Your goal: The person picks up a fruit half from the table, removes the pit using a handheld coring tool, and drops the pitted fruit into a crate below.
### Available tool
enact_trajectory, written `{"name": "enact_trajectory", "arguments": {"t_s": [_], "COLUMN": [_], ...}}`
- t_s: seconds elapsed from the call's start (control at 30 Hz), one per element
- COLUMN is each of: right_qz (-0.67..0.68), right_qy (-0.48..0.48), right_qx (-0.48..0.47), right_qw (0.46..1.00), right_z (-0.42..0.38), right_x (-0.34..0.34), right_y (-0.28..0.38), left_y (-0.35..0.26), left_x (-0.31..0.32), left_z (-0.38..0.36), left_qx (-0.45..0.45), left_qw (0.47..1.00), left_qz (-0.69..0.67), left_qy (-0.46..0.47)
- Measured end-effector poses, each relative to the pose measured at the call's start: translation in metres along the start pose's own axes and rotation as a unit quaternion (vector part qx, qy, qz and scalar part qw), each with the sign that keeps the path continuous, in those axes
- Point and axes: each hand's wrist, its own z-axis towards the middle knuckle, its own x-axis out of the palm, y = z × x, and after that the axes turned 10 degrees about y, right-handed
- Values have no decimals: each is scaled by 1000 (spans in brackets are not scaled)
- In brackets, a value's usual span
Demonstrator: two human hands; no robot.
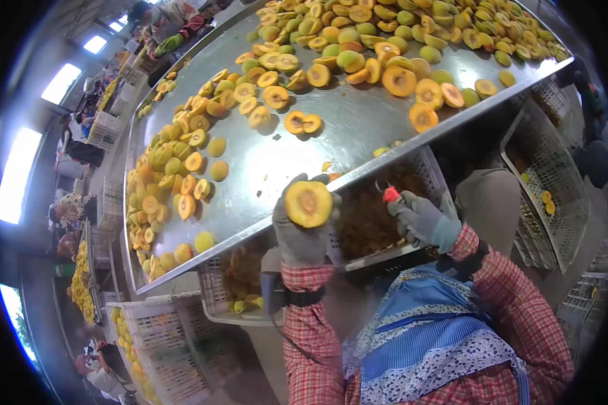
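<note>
My left hand [296, 237], in a grey glove, holds a yellow peach half [308, 204] at the table's near edge. Its cut face is turned up toward me, with a brownish centre. To the right, my right hand [422, 221], also gloved in grey, is closed around a small tool with a red handle [390, 195] and a thin curved metal end. That tool is apart from the peach half, over a crate [434, 177] of brown scraps. Both hands are at the front rim of the metal table [378, 160].
Many peach halves [344, 35] are heaped along the table's far side, and more [172, 172] lie at its left. Plastic crates stand below left [162, 347] and right [544, 182]. Other people [81, 145] are at work in the background on the left.
</note>
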Motion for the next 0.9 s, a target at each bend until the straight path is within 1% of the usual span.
{"name": "enact_trajectory", "arguments": {"t_s": [0.03,0.1,0.13,0.17,0.2,0.23,0.27,0.3,0.33,0.37,0.4,0.43,0.5,0.53,0.6,0.63,0.67,0.7,0.73,0.8,0.83,0.87,0.9], "right_qz": [0,-98,-100,-98,-172,-246,-262,-261,-292,-322,-321,-328,-334,-342,-350,-341,-331,-331,-305,-280,-262,-244,-243], "right_qy": [-6,-30,1,-5,-5,-3,-17,-19,-27,-33,-33,-36,-39,-43,-47,-43,-38,-38,-34,-27,-13,1,2], "right_qx": [3,-89,-59,-56,-65,-74,-121,-119,-115,-111,-109,-99,-87,-90,-91,-79,-67,-66,-65,-61,-39,-17,-14], "right_qw": [1000,991,993,994,983,966,957,958,949,940,940,939,938,934,931,936,940,940,949,958,964,970,970], "right_z": [-12,-44,-50,-51,-52,-52,-45,-46,-45,-44,-43,-42,-40,-40,-39,-39,-38,-37,-34,-29,-26,-23,-19], "right_x": [8,28,30,33,36,38,38,39,39,39,39,38,39,39,41,42,43,44,44,45,44,42,40], "right_y": [7,25,26,25,24,23,12,13,15,15,15,15,15,15,15,16,17,16,14,9,7,5,1], "left_y": [10,26,35,43,49,55,59,62,66,70,72,72,71,71,71,71,73,75,78,85,88,92,95], "left_x": [10,18,22,25,27,30,31,32,31,30,30,31,34,34,33,34,36,37,37,37,36,34,33], "left_z": [-5,-10,-12,-14,-15,-16,-18,-20,-20,-21,-22,-22,-24,-25,-27,-28,-29,-29,-29,-26,-25,-23,-22], "left_qx": [-22,-66,-72,-57,-39,-42,-13,15,14,61,107,105,50,49,33,33,14,-4,-7,3,2,6,9], "left_qw": [999,992,991,996,999,999,1000,999,999,987,959,959,997,997,983,983,997,1000,999,998,998,991,980], "left_qz": [-36,-107,-112,-62,-11,-15,5,26,24,142,257,256,63,62,176,176,73,-30,-31,57,57,120,183], "left_qy": [-2,16,18,9,2,5,15,24,25,40,55,54,19,18,48,48,27,7,5,-37,-39,-59,-78]}}
